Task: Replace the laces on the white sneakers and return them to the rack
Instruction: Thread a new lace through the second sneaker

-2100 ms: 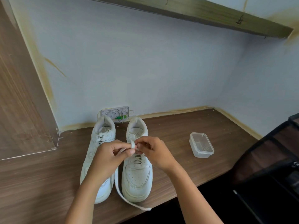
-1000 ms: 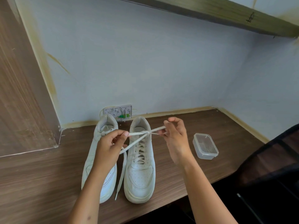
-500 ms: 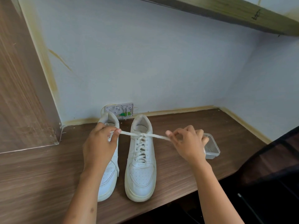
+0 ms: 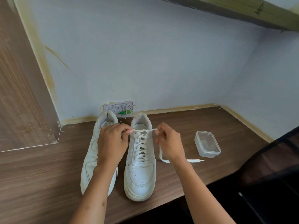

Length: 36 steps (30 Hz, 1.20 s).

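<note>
White sneakers stand side by side on the wooden worktop [image 4: 40, 167], heels toward the back wall. The left hand [image 4: 111, 141] pinches one end of the lace [image 4: 142, 129] above the right sneaker [image 4: 140, 167]; the right hand [image 4: 168, 143] pinches the other end, whose tail trails across the worktop toward a clear plastic box [image 4: 207, 143]. The left sneaker [image 4: 92, 152] lies partly under the left arm.

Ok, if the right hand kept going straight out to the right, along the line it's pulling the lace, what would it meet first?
Probably the clear plastic box on the table: it sits right of the right hand, slightly nearer the camera. Depth is unclear, so the hand might pass just behind it.
</note>
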Motion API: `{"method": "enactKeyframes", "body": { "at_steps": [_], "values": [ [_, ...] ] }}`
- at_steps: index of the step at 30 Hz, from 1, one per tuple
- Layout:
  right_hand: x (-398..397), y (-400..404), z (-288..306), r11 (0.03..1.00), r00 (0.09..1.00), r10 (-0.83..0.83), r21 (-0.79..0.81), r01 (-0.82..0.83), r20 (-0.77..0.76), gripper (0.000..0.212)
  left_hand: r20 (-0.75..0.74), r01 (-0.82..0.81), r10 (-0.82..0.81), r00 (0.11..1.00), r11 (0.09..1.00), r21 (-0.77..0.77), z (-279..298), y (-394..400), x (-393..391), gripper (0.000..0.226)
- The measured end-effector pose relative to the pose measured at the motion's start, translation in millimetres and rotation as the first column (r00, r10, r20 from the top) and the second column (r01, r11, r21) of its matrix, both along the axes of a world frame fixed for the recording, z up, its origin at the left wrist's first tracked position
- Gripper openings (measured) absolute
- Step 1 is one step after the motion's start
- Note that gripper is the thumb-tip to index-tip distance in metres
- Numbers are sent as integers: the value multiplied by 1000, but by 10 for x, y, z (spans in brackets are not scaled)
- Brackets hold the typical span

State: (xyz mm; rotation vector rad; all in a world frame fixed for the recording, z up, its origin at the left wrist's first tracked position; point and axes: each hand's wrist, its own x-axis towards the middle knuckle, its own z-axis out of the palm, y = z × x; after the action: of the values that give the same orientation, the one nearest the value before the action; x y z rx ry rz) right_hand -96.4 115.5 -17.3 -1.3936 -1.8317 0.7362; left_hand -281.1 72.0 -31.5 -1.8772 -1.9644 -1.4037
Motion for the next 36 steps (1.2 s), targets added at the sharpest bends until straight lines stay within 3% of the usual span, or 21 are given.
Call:
{"method": "enactKeyframes", "body": {
  "at_steps": [7, 11, 13, 16, 18, 22, 28, 31, 34, 36],
  "values": [
    [40, 71, -64, 993, 994, -43, -109, 54, 100, 26, 13, -43, 46, 999, 985, -166, 14, 1, -49, 8],
    [137, 31, 138, 976, 998, 57, -211, -53, 10, 23, 275, 123, -6, 961, 904, -409, 308, -113, -70, 25],
    [183, -18, 273, 966, 990, 61, -242, -90, -126, 26, 462, 270, -44, 886, 859, -436, 452, -182, -102, 32],
    [186, -167, 471, 949, 944, 101, -255, -186, -313, 26, 742, 460, -92, 664, 832, -309, 629, -293, -36, 33],
    [144, -290, 567, 933, 910, 187, -222, -283, -371, 23, 821, 506, -99, 562, 826, -247, 716, -341, 47, 29],
    [-12, -465, 689, 902, 893, 415, -53, -429, -173, 20, 864, 566, -138, 485, 803, -190, 801, -393, 197, 27],
    [-60, -579, 866, 899, 907, 418, 127, -420, 43, 17, 947, 548, -134, 293, 835, -51, 997, -411, 301, 21],
    [-80, -611, 942, 899, 923, 377, 208, -385, 76, 15, 922, 557, -164, 351, 828, -65, 1180, -401, 289, 22],
    [-66, -688, 1076, 915, 960, 271, 328, -235, -69, 12, 827, 504, -173, 534, 851, -148, 1391, -426, 269, 22],
    [-53, -699, 1137, 942, 959, 198, 310, -129, -204, 15, 698, 442, -170, 695, 867, -230, 1541, -448, 240, 21]
  ]
}}
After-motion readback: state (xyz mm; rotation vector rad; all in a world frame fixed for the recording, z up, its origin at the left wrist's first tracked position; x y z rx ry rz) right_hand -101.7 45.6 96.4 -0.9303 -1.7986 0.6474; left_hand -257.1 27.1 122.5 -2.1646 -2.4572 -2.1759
